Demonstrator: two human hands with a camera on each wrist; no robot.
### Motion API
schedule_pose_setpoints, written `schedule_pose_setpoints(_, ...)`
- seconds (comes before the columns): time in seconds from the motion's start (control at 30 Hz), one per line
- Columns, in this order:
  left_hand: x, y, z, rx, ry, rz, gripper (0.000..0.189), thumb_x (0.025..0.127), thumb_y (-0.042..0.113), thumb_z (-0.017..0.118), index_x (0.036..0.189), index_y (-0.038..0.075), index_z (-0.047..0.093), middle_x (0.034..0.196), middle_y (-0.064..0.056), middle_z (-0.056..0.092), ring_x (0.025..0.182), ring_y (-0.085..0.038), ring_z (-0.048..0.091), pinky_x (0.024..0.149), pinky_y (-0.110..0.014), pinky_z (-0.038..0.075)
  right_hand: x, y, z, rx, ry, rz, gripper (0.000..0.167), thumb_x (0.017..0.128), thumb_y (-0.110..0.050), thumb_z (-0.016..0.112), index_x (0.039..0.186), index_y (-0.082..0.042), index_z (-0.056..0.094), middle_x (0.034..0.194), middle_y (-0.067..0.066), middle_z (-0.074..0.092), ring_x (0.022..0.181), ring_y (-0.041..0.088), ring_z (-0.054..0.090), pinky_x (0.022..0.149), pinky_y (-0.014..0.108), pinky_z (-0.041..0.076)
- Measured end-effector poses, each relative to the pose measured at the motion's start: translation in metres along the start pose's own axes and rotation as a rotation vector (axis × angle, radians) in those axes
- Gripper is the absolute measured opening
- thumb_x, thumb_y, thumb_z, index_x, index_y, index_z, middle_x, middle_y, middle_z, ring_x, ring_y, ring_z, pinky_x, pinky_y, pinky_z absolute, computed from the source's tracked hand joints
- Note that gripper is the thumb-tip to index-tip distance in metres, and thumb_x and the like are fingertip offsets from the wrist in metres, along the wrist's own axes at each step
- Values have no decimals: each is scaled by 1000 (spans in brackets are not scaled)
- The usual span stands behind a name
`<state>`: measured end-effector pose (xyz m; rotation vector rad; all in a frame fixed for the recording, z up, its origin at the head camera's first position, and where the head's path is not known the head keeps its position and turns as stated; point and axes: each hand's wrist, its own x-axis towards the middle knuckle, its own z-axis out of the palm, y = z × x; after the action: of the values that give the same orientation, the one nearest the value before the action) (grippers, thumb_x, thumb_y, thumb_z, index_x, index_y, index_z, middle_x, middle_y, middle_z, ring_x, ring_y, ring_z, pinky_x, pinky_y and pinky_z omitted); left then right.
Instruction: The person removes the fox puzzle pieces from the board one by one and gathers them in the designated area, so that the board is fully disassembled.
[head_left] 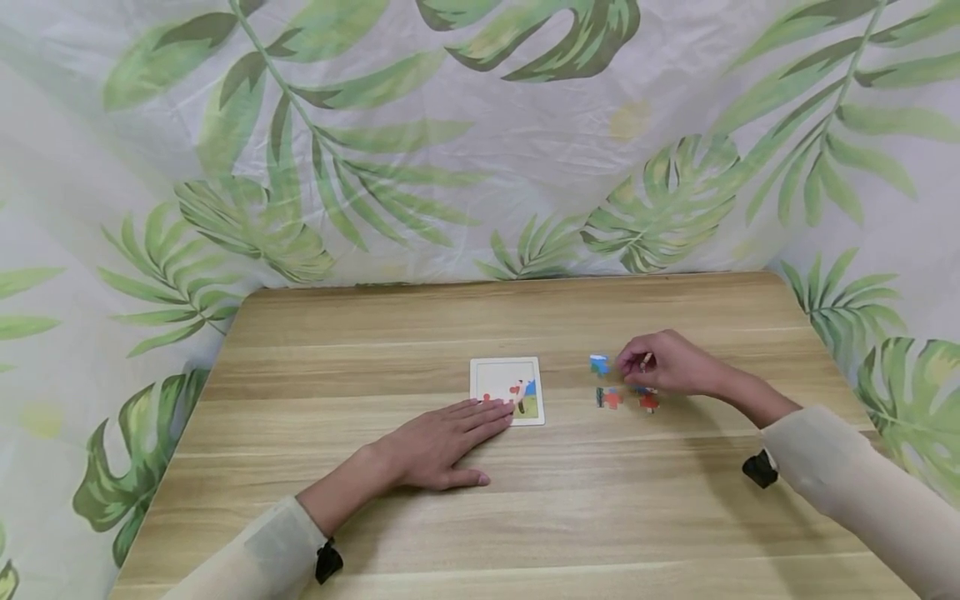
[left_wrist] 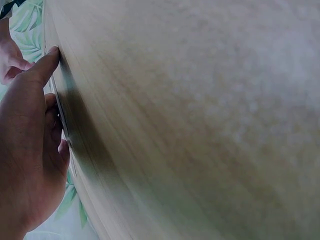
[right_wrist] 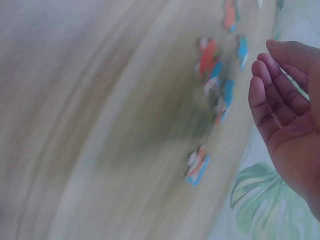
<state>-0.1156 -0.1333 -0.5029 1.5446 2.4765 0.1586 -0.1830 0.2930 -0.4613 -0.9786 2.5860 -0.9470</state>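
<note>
My left hand (head_left: 450,442) lies flat with straight fingers, its fingertips over the lower edge of a white-framed puzzle board (head_left: 505,362). The board shows part of a picture, and the fingers hide its lower left. My right hand (head_left: 671,364) hovers with loosely bent fingers above loose jigsaw pieces. In the right wrist view, no piece shows in the right hand (right_wrist: 287,105). A blue piece (head_left: 598,364) lies left of its fingertips. Red pieces (head_left: 612,399) lie nearer me, and another red piece (head_left: 648,402) is just below the hand. The hand partly covers other pieces.
Everything lies on a wood-grain table (head_left: 360,350). A leaf-print cloth (head_left: 405,167) hangs behind its far edge and along both sides. Several pieces sit right of the board, one (right_wrist: 197,165) apart from the group.
</note>
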Motion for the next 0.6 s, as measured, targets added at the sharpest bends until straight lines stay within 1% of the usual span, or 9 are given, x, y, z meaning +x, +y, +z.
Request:
schedule_pose_setpoints(0.1,0,0,0,-4,6,6,83,109,58,47,170,10,19,178,-4,14,164,-21,13,133,-39,15,10,-6,1,1,-2,-10,12,91,1,81,101,-5,79,97,2,78,84,11,70,76,38,63)
schedule_pose_setpoints(0.2,0,0,0,-3,6,5,83,109,58,47,171,10,19,179,-4,14,164,-21,13,133,-39,14,21,-11,4,21,-12,-9,13,91,1,81,103,-4,79,98,4,78,86,12,72,78,37,64)
schedule_pose_setpoints(0.43,0,0,1,-7,-7,-7,84,109,60,46,171,12,17,179,-2,11,164,-19,11,133,-38,13,45,-20,14,60,-71,-12,14,92,0,79,107,-2,79,101,9,78,89,13,72,81,37,64)
schedule_pose_setpoints(0.6,-2,0,1,-19,-3,-8,84,109,59,46,171,12,17,179,-2,12,164,-17,10,133,-37,12,61,-27,22,72,-101,-35,16,93,0,79,108,-2,79,102,8,78,90,13,71,83,39,63)
